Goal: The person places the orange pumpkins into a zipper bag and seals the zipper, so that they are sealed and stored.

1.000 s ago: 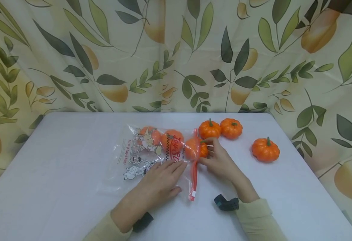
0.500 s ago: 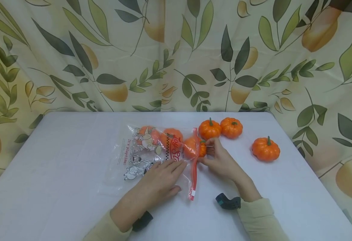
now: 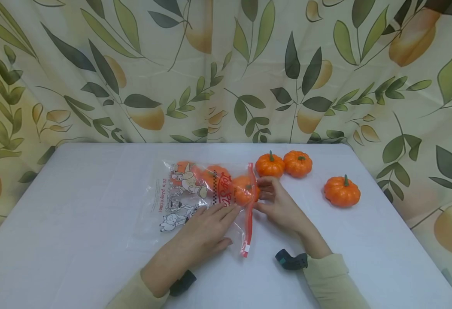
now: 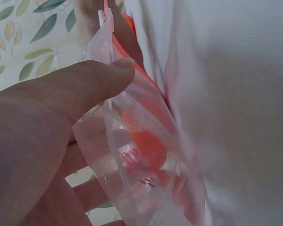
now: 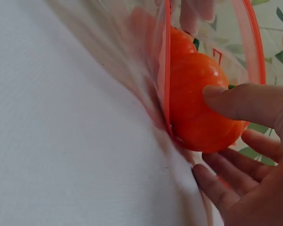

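- Right on the bag's mouth sits a glossy orange pumpkin (image 3: pixel 245 191), plump and ribbed, mostly behind clear film, its three o'clock side up against the red zip strip (image 3: pixel 248 229).
- The right hand (image 3: pixel 281 209), coming in from about four o'clock, is clamped round that end: thumb on the skin, fingers curled about the far side and underneath.
- From between seven and eight o'clock, the left hand (image 3: pixel 205 235) lies over the clear bag (image 3: pixel 171 222), fingers straight, close together and resting on the film.
- Deeper in, towards nine and ten o'clock, more pumpkins (image 3: pixel 212 176) glow through the printed cartoon figures and red lettering.
- Two loose pumpkins (image 3: pixel 283 164) touch each other towards two o'clock on the white table (image 3: pixel 75 206); a lone pumpkin (image 3: pixel 342 191) stands well apart at three, green stem up.
- Print and glare blur the bagged ones; I can't count them surely.
- My pumpkin's stem mostly hides behind the thumb, seen from the right wrist.
- From the left wrist, everything orange is a smear through plastic.
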Action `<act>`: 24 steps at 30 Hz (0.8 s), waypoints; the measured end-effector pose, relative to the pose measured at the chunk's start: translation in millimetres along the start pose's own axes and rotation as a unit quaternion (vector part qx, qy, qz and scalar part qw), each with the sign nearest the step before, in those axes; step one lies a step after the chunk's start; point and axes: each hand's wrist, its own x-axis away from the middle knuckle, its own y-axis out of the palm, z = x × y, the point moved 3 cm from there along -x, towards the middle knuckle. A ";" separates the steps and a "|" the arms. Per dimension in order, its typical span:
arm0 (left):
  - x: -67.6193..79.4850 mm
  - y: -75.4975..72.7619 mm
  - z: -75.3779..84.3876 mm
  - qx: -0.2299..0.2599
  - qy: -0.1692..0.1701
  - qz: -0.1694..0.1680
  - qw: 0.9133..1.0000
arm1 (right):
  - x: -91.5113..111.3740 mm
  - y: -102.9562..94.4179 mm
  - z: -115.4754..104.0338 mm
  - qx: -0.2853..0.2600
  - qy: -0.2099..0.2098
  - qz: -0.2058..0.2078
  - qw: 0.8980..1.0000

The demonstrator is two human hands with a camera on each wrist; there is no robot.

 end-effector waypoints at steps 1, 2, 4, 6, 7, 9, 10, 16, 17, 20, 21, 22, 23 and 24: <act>0.0 0.0 0.0 -0.001 0.003 0.003 1.000 | -0.1 0.5 0.5 -0.007 -0.002 -0.004 1.000; 0.1 0.1 -0.1 -0.002 0.005 0.006 1.000 | 0.1 1.0 0.9 -0.011 -0.005 -0.008 1.000; 0.2 0.3 -0.1 -0.006 0.010 0.011 1.000 | 0.4 2.4 2.3 -0.020 -0.008 -0.017 1.000; 0.2 0.3 -0.1 -0.008 0.012 0.011 1.000 | 0.1 4.2 4.1 -0.033 -0.008 -0.026 0.999; 0.1 0.5 -0.2 -0.008 0.012 0.011 1.000 | -0.1 5.1 5.0 -0.037 -0.006 -0.029 0.999; 0.1 0.6 -0.3 -0.009 0.011 0.008 1.000 | -0.8 7.0 5.6 -0.043 -0.001 -0.031 0.999; 0.0 0.5 -0.1 -0.009 0.009 0.005 1.000 | -1.0 7.7 5.9 -0.043 0.006 -0.028 0.999; -0.2 -0.1 1.4 -0.001 0.000 -0.008 1.000 | -2.3 13.5 2.1 0.019 0.025 0.014 0.999; -0.2 -0.3 1.7 -0.001 0.000 -0.009 1.000 | -2.8 14.5 1.3 0.035 0.022 0.022 0.999; -0.2 -0.9 2.3 0.000 0.002 -0.007 1.000 | -3.3 16.9 -0.2 0.075 0.014 0.042 0.996; -0.2 -0.9 2.3 0.000 0.002 -0.006 1.000 | -3.5 17.2 -0.5 0.085 0.009 0.046 0.995; 0.0 -1.0 2.4 -0.001 0.003 -0.006 1.000 | -3.7 17.4 -0.5 0.091 0.006 0.048 0.995; 0.1 -1.0 2.4 -0.002 0.004 -0.004 1.000 | -3.7 17.2 -0.3 0.095 0.004 0.051 0.994; 0.2 -1.0 2.5 -0.002 0.005 -0.003 1.000 | -3.6 17.1 -0.4 0.097 0.002 0.052 0.994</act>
